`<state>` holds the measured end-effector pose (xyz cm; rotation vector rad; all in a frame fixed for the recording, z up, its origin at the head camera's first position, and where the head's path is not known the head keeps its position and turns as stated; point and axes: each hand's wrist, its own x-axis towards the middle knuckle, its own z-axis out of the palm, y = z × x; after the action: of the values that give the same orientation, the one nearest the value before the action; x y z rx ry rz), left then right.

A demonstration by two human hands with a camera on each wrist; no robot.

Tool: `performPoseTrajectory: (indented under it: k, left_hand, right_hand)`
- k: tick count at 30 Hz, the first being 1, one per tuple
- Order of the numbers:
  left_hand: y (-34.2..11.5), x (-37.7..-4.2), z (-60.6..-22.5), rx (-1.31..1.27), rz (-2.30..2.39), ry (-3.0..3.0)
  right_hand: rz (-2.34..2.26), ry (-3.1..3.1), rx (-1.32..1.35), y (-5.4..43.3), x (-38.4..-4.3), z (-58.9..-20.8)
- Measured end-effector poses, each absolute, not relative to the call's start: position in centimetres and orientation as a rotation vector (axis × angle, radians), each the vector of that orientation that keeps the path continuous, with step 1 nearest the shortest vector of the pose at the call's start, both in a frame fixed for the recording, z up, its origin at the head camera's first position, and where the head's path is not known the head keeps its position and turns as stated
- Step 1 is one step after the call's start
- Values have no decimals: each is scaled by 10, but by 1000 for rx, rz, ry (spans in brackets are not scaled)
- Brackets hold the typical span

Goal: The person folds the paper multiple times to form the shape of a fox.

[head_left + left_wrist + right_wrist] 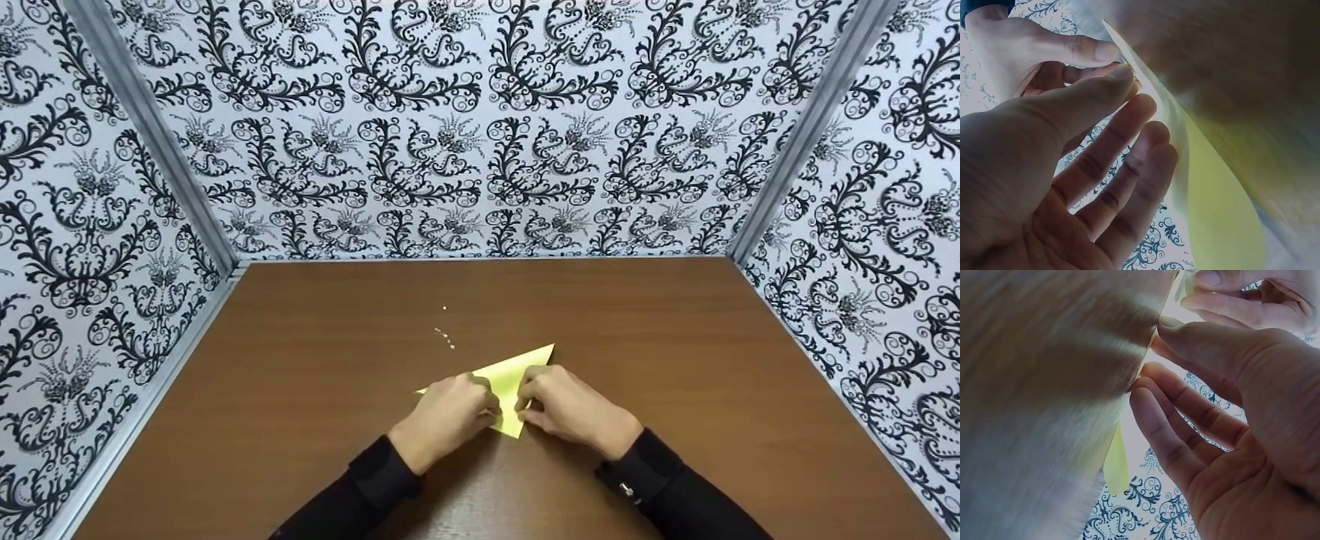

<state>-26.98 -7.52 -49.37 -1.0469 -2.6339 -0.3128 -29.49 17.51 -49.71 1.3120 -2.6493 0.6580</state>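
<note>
A yellow sheet of paper (510, 379) lies askew on the brown table in the head view, with one corner pointing to the far right and another toward the person. My left hand (448, 414) pinches its near left edge between thumb and forefinger. On the other side, my right hand (574, 409) pinches the near right edge, thumb bent in toward the forefinger. Part of the paper (1219, 208) bows up off the table in the left wrist view. In the right wrist view, the curved fingers (1157, 422) rest along the sheet's edge. Both hands cover stretches of the edges.
Several tiny white specks (445, 337) lie on the wooden table (315, 337) beyond the paper. Black-and-white patterned walls (480, 150) enclose the table at the back and both sides, with grey metal posts (810, 135) at the corners.
</note>
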Motion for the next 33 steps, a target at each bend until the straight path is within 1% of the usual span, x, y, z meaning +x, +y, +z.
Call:
performPoseTrajectory:
  k: [8,19,33]
  left_hand:
    - [-73,-273,-493,-1094,-391,-2644]
    - [-75,-275,-499,-1094,-410,-2605]
    - [-78,-276,-500,-1104,-526,-2614]
  right_hand:
    - [657,-2651,1323,175,-295,-497]
    - [655,-2662,1321,176,-298,-497]
    - [727,-2644,1267,183,-308,-493]
